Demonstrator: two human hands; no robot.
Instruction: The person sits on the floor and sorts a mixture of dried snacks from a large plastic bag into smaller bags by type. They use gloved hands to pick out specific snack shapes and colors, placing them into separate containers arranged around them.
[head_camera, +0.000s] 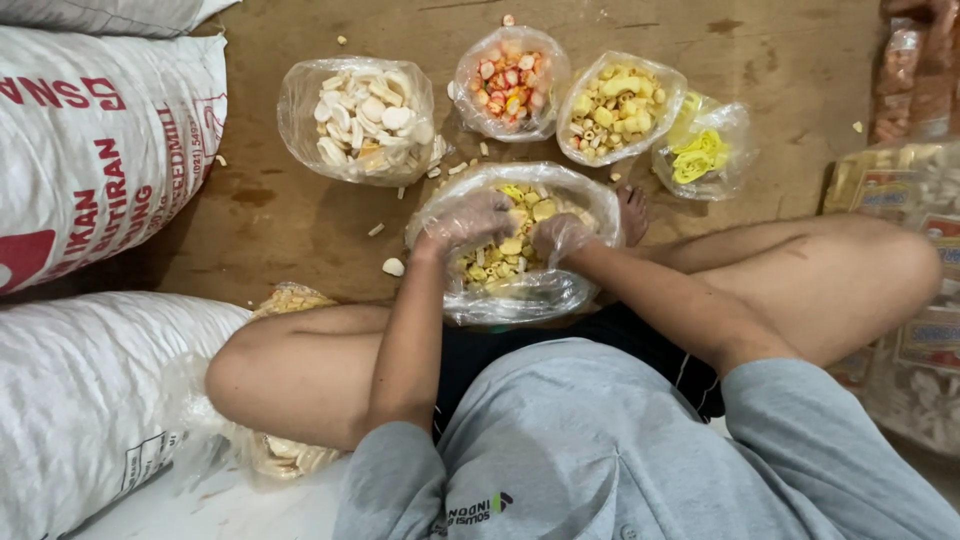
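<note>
White woven sacks (100, 140) with red print lay at nine o'clock, another (80, 400) at seven. Clear plastic bags of snacks sat at twelve: white (360, 120), pink-orange (510, 80), yellow (620, 105). Printed packets (920, 260) stacked at three.

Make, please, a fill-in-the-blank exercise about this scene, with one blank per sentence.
1. Both hands, the left hand and the right hand, wear thin clear ____.
2. They reach into the nearest bag, which holds mostly ____ crackers.
3. The white crackers bag lies farthest to the ____ in the row.
4. Big white ____ lie beside the person's left knee.

Missing words: gloves; yellow; left; sacks
</note>
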